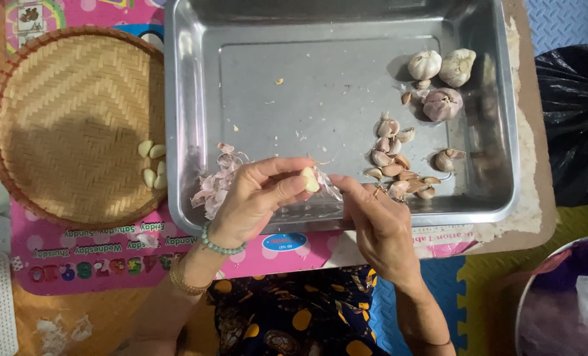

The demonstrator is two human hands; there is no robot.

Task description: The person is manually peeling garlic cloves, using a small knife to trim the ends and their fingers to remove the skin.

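My left hand (257, 198) pinches a pale peeled garlic clove (309, 178) between thumb and fingers, over the near edge of a large steel tray (195, 79). My right hand (373, 217) meets it from the right, fingertips at a strip of papery skin (327, 188) hanging from the clove. A heap of pinkish peels (216, 181) lies in the tray by my left hand. Several unpeeled cloves (393, 158) lie right of my hands. Three whole garlic bulbs (442, 76) sit in the tray's far right corner.
A round woven bamboo basket (69, 125) at the left holds several peeled cloves (153, 165) by its right rim. A pink printed mat (96, 254) lies beneath. A black plastic bag (577, 112) is at the right, and a white basin (564, 296) at the lower right.
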